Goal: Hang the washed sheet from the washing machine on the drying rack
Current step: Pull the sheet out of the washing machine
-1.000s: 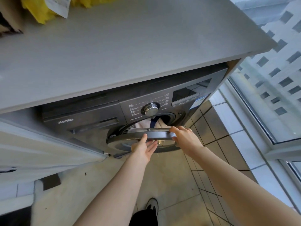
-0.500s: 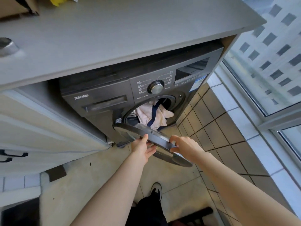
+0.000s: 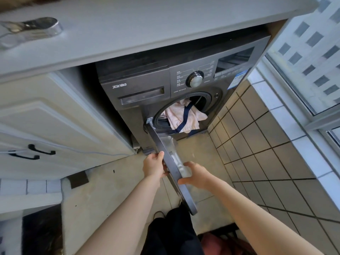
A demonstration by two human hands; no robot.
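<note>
Door (image 3: 170, 162) gripped by left hand (image 3: 153, 165) and right hand (image 3: 196, 174): swing fully aside, then reach sheet (image 3: 181, 116) behind.

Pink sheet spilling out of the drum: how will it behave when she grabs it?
Likely floppy: the sheet already drapes in folds over the drum opening, so it should sag and trail. Probably heavy for its size if damp from washing. Its dark blue trim loops loosely and might snag on the open door.
</note>
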